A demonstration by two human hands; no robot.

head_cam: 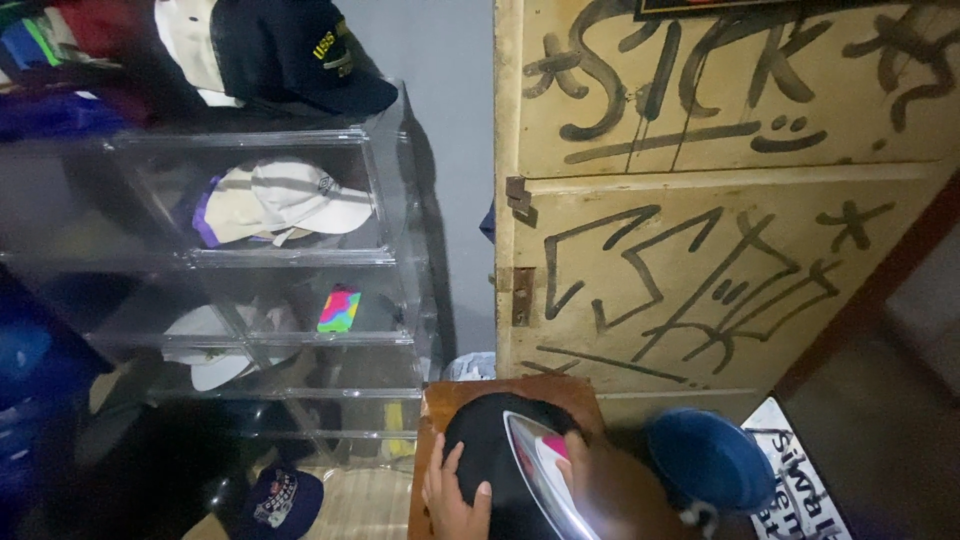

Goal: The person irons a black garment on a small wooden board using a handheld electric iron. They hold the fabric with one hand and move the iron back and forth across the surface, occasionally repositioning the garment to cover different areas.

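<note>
Ironing a black cap [490, 440] on the wooden stool [470, 392].
Left hand [455, 495] presses flat on the cap; right hand [600, 490] grips the iron [535, 470]; keep fingers clear.

A small brown wooden table [470, 392] carries a black cap [490, 440]. Beside it, clear shelves [385, 190] hold pale caps [290, 200], with a dark cap [300, 50] on top.

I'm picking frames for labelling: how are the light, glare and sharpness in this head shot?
Head view: dim and uneven; the left edge sinks into deep shadow. The iron throws a bright glare at the bottom. The blue cap and right hand are blurred; the left hand on the black cap is clearer. The painted door is sharpest.
</note>
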